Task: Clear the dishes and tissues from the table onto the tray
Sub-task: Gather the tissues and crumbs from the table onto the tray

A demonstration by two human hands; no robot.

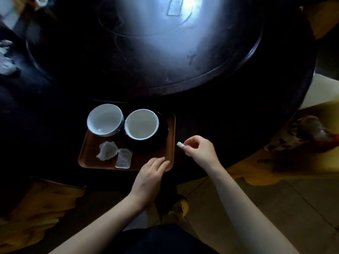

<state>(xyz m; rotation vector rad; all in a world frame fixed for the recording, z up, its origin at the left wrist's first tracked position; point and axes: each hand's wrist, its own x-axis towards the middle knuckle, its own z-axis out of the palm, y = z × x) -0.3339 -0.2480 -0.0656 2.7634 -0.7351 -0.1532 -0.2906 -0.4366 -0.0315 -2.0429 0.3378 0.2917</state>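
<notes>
A brown tray [88,154] lies at the near edge of the dark round table [229,125]. On it stand two white bowls, one at the back left [105,119] and one [141,124] set on a dark plate [161,142]. A crumpled tissue [107,150] and a flat wrapper [124,158] lie at the tray's front. My left hand [149,174] rests with straight fingers on the tray's near right corner. My right hand [200,151] pinches a small white tissue scrap [180,145] just right of the tray.
A large dark turntable [146,43] fills the table's middle, with a small rectangular card [175,6] near its far side. More crumpled tissues [6,63] lie at the far left. Yellow-brown chairs [36,208] stand around the table.
</notes>
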